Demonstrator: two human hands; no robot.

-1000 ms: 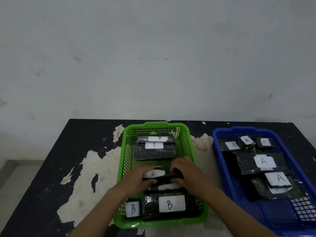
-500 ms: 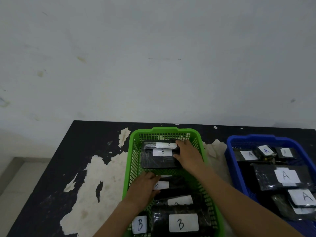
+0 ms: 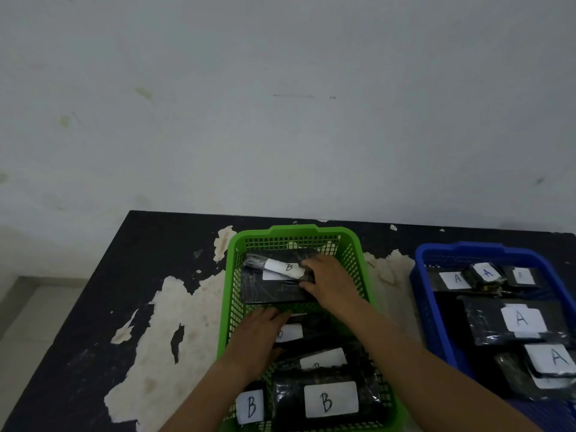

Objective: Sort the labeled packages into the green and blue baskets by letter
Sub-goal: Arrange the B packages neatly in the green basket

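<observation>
Gripping the right end of a rolled B package [image 3: 280,267] at the far end of the green basket [image 3: 293,232], the right hand [image 3: 330,285] sits close to the right wall. The left hand [image 3: 258,338] lies flat on a mid-basket B package [image 3: 293,333]. A strip of bench [image 3: 392,275] separates this basket from the blue basket [image 3: 467,249] on the right.

Glossy moulded plastic mesh in the green basket [image 3: 229,275] and the blue basket [image 3: 467,247]; shiny, crinkled clear film over the black packages [image 3: 271,291]; matt white paper labels [image 3: 330,400]; matt black paint on the table [image 3: 93,307], flaked to rough pale patches; matt, stained wall [image 3: 280,120]
</observation>
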